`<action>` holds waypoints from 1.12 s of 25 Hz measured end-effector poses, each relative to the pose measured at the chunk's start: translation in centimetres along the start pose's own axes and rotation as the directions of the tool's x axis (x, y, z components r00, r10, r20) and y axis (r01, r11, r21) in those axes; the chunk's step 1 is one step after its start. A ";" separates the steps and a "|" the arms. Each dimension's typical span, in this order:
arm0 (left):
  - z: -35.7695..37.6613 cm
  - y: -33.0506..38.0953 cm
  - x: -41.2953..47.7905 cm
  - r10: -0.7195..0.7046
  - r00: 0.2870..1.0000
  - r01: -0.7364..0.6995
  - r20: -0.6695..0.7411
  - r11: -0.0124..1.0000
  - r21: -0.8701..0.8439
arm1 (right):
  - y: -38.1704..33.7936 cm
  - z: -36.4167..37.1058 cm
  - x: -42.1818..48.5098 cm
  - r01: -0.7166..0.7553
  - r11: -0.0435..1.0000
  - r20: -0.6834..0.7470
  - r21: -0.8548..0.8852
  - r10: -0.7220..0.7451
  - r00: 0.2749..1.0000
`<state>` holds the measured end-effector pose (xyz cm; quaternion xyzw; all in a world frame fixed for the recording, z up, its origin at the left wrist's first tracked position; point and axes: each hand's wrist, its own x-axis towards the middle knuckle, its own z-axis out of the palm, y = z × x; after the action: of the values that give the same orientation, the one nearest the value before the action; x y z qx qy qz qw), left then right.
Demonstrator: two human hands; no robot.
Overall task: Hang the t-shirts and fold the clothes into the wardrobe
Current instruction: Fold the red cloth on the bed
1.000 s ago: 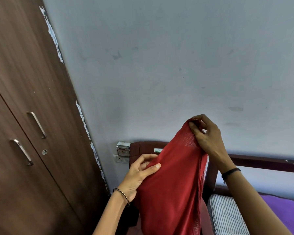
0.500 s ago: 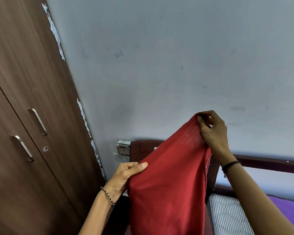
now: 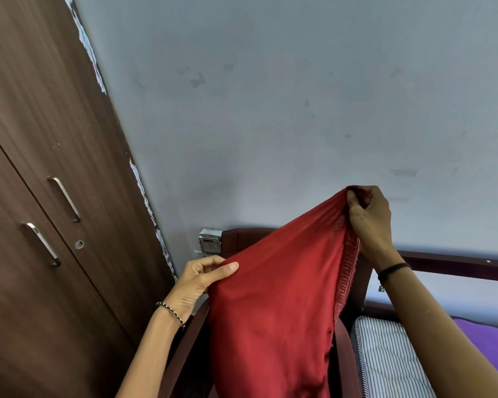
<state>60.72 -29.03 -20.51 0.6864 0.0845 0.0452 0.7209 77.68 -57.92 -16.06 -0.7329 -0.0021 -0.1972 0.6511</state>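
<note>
1. The red garment runs off the bottom edge of the view, so its lower part and full shape cannot be made out; whether it is a t-shirt or something else is unclear.
2. The right hand pinches the garment's top edge up high, fingers closed on the cloth. The left hand grips the opposite edge lower down, thumb pressed over the fabric, so the cloth hangs stretched between both hands.
3. A frayed seam shows along the garment's right side.
4. The cloth hides most of a dark wooden chair behind it; only the arms and a bit of the back show.
5. The wardrobe stands at the left, both doors shut, two metal handles visible.
6. A small meter box sits on the wall, partly covered by the chair back.
7. At the right, a striped mattress and purple sheet lie on the bed, cut off by the right forearm.
</note>
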 end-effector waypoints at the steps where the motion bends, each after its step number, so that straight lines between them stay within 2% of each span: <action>1: -0.2 0.2 0.1 -0.007 1.000 0.007 0.001 1.000 0.006 | 0.1 -0.1 -0.1 -0.006 1.000 -0.007 -0.005 0.006 1.000; 3: 0.1 0.8 0.2 -0.004 1.000 0.004 0.003 1.000 0.018 | 0.0 -0.1 -0.5 0.004 1.000 -0.005 -0.014 -0.004 1.000; 5: 1.5 1.6 0.6 0.042 0.998 -0.035 -0.042 0.987 0.156 | -0.4 0.2 -1.4 0.046 0.999 0.039 -0.015 -0.046 0.998; 7: 3.3 2.1 1.5 0.137 0.987 -0.103 -0.083 0.941 0.321 | -0.7 1.1 -2.9 0.106 0.994 0.146 -0.013 -0.103 0.984; 9: 5.2 2.5 2.2 0.197 0.974 -0.146 -0.109 0.921 0.362 | -0.9 2.4 -4.8 0.145 0.989 0.326 -0.004 -0.136 0.935; 11: 6.5 2.7 2.7 0.243 0.967 -0.205 -0.076 0.920 0.333 | -0.7 3.3 -6.7 0.129 0.990 0.546 0.052 -0.136 0.826; 14: 7.3 2.8 2.7 0.307 0.952 -0.287 -0.025 0.913 0.289 | -0.9 3.5 -8.3 0.038 0.995 0.795 0.091 -0.096 0.599; 16: 7.0 2.5 2.7 0.300 0.954 -0.280 -0.030 0.919 0.279 | -0.9 3.3 -8.3 -0.023 0.995 0.875 0.099 -0.076 0.478; 18: 6.7 2.4 2.6 0.271 0.962 -0.250 -0.037 0.926 0.281 | -0.3 3.4 -8.0 -0.026 0.997 0.900 0.070 -0.052 0.434; 21: 6.6 2.6 2.3 0.199 0.977 -0.181 -0.070 0.961 0.210 | 0.4 3.7 -7.4 0.047 0.999 0.880 0.006 -0.027 0.475; 23: 6.7 2.7 2.0 0.109 0.992 -0.099 -0.056 0.983 0.157 | 0.4 3.3 -7.0 0.064 0.998 0.823 0.017 -0.050 0.566; 25: 6.5 3.0 1.5 0.027 0.999 -0.030 0.026 0.991 0.133 | 0.5 3.1 -6.2 0.032 0.998 0.722 0.047 -0.056 0.690; 28: 5.9 3.4 1.0 -0.007 0.994 0.002 0.106 0.999 0.043 | 0.9 2.7 -4.3 0.020 0.999 0.555 0.048 -0.043 0.831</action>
<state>62.94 -34.46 -16.95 0.7030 0.0484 0.0052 0.7095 74.78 -54.39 -18.41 -0.7452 -0.2073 0.0135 0.6337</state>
